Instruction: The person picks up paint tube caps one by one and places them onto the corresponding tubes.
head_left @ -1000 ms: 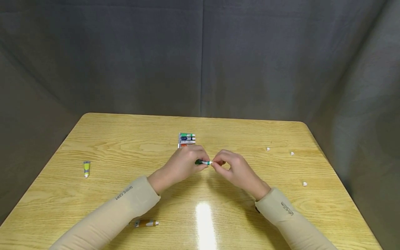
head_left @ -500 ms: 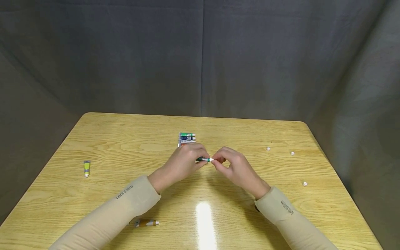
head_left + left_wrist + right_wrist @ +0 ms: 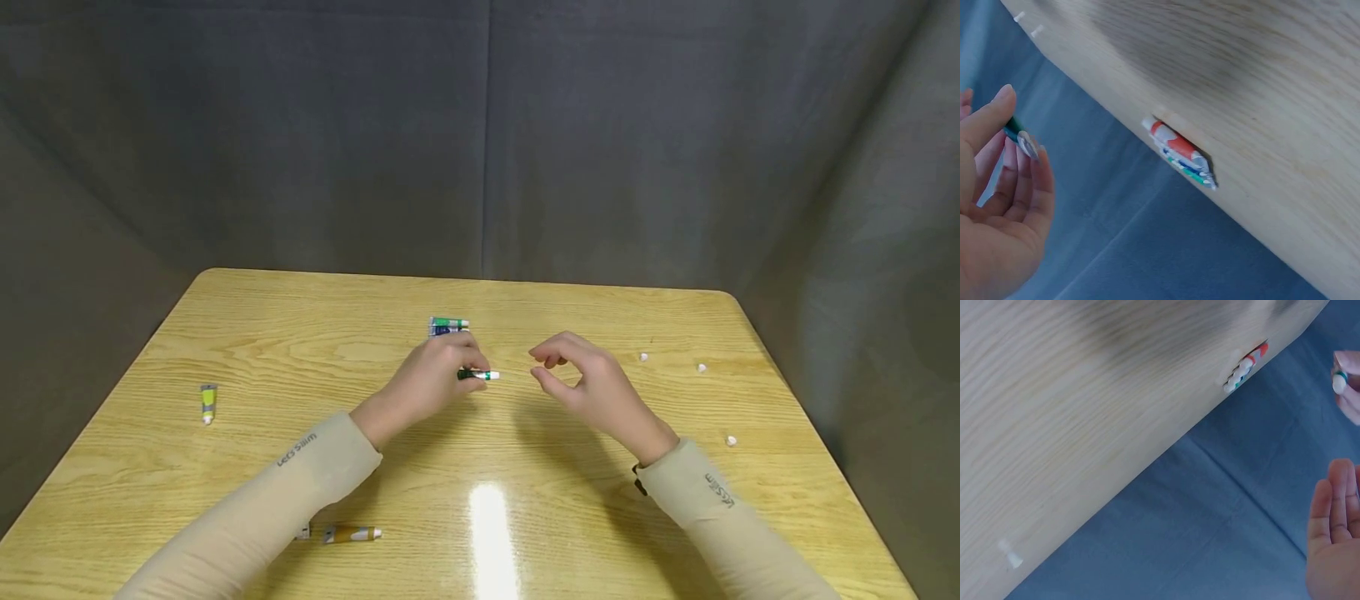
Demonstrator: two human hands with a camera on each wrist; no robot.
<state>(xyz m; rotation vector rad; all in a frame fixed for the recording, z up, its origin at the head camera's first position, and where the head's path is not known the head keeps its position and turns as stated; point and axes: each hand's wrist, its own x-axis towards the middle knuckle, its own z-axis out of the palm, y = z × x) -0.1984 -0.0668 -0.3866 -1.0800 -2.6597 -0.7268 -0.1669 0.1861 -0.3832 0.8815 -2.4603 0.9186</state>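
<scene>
The left hand [image 3: 427, 379] grasps a slim dark green paint tube [image 3: 474, 375] between thumb and fingers; its smooth white cap [image 3: 493, 376] points toward the right hand [image 3: 597, 389], and the left wrist view shows a flattened, silvery tail end. This tube is held up off the tabletop [image 3: 285, 333], in front of the row near the far edge. The right hand holds nothing: its fingers bend loosely, thumb and fingertips apart, just beside the white cap. In the row, tapered tubes lie side by side, a bright green tube [image 3: 452, 323] farthest back, then a blue tube [image 3: 445, 331]; the left wrist view also shows a glossy red-and-white tube [image 3: 1177, 144] at its near side. A flat-ended lime tube [image 3: 208, 402] lies by the left edge, and an ochre tube [image 3: 349, 535] lies toward the near edge, cap facing right, beside another piece mostly hidden by the left sleeve. Three small, blunt white pieces [image 3: 701, 367] sit apart toward the right edge. The tabletop has fine streaked wood grain, rounded far corners and a glossy strip of reflected light. Beyond it hangs a dark, matt cloth [image 3: 337, 150] with soft folds. Both sleeves are pale, smooth fabric with dark lettering.
</scene>
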